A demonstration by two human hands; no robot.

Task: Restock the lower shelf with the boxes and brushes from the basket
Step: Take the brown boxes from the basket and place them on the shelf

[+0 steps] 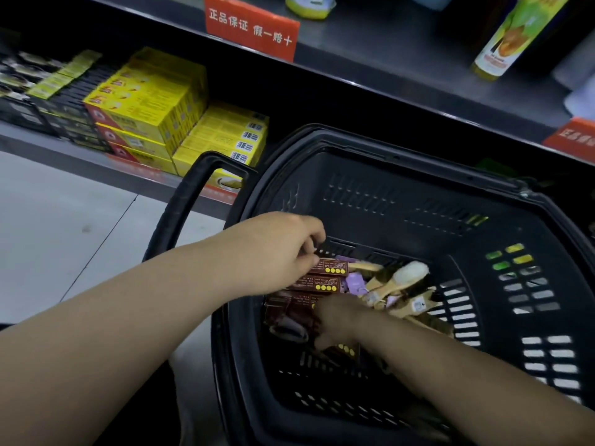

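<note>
left hand [283, 252]: fingers curled, pinching end of top box [331, 267]
right hand [338, 320]: fingers down among boxes [317, 284], blurred, grip unclear
boxes: maroon stack on basket floor, partly under both hands
brushes [399, 284]: tangled at 3 o'clock of boxes, count unclear
basket [386, 188]: cut off at 6 o'clock
shelf [48, 146]: 10 o'clock, yellow boxes [145, 104] stacked, print blurred

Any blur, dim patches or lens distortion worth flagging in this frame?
Head view: the wide-angle lens bows the upper shelf edge and basket rim; motion blur smears the right hand and the dark red boxes beside it; the basket floor is dim; the yellow boxes and left hand are evenly lit; the black packs far left are soft.
</note>
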